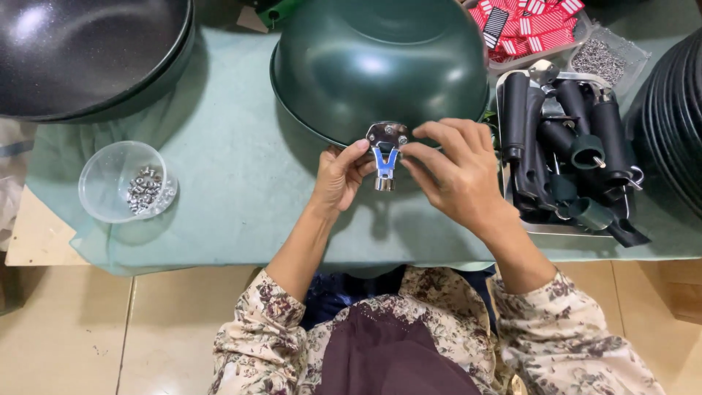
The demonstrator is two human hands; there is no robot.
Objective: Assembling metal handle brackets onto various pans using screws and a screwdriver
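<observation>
At far left, a dark pan sits upturned-open at the counter's back corner, and nearer the front edge stands a clear plastic cup with a small heap of screws in its bottom. Both are well apart from the hands.

In the middle, a green wok lies bottom up on the pale green cloth. At its near rim a shiny metal bracket is held against the wall of the wok, its flat plate upward on the rim and its forked stem with a round socket pointing down toward the person; the long axis runs straight from rim to body.

The left hand comes at the bracket from the left, thumb and forefinger closed on its left side, the other fingers curled under. The right hand comes from the right, forefinger and thumb pinched on the bracket's right edge, remaining fingers loosely spread above. The two are about equally near, and the bracket lies between their fingertips, touching both.

To the right, a metal tray holds black handles lying lengthwise, just beside the right hand. Behind it are red tags and a bag of small metal parts; stacked dark pans fill the right edge.
</observation>
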